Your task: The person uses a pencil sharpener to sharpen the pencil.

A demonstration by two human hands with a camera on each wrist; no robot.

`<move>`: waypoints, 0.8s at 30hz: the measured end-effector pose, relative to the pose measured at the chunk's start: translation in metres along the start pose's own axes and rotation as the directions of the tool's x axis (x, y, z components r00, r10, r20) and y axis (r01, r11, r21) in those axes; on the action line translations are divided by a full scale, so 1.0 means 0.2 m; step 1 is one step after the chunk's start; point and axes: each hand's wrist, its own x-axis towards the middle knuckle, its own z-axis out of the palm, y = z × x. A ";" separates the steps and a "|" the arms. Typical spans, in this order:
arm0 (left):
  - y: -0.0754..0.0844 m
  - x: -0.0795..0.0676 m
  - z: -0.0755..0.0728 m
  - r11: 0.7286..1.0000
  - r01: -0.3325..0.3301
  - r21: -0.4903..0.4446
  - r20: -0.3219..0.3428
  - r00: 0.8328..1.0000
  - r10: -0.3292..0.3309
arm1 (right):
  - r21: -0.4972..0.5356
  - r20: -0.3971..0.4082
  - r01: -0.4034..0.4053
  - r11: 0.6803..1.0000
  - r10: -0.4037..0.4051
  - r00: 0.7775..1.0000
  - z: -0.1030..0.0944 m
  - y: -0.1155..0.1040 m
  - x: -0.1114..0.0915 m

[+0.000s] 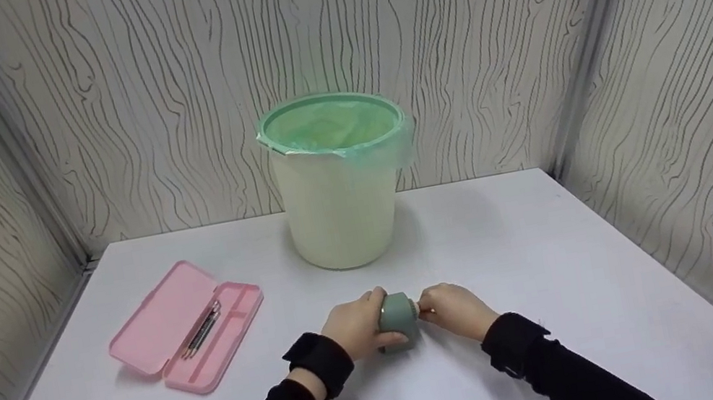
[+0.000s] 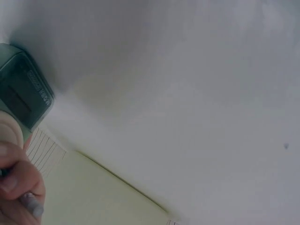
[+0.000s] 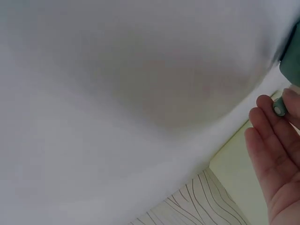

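Note:
A green pencil sharpener (image 1: 396,321) with a cream ribbed dial on its right side stands on the table, gripped by my left hand (image 1: 357,328). Its dark see-through shavings window (image 2: 26,91) shows in the left wrist view. Beside the dial, my right hand (image 1: 457,310) pinches a thin pencil-like rod (image 3: 279,108) between thumb and fingers. The rod's end sticks out green with a pale centre; the hand hides most of its length. Whether the rod sits inside the dial, I cannot tell. The right hand's other fingers lie fairly straight in the right wrist view.
An open pink pencil case (image 1: 221,370) lies at the left, holding several dark pencils (image 1: 201,332). Behind the hands stands a pale green bin (image 1: 340,210) lined with a thin green bag (image 1: 384,147). Wood-patterned panels enclose the white table (image 1: 515,223).

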 end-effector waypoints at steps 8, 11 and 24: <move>0.00 0.00 0.00 1.000 0.020 -0.009 -0.003 1.000 -0.020 | -0.009 -0.022 0.025 1.000 -0.025 0.999 0.02 -0.04 -0.05; -0.01 -0.01 0.01 1.000 0.025 -0.013 -0.002 1.000 -0.025 | 0.001 -0.014 0.029 1.000 -0.029 0.999 0.02 -0.04 -0.06; 0.00 0.00 0.01 1.000 0.030 -0.008 0.001 1.000 -0.030 | 0.049 0.023 0.039 0.998 -0.040 0.999 -0.01 -0.04 -0.12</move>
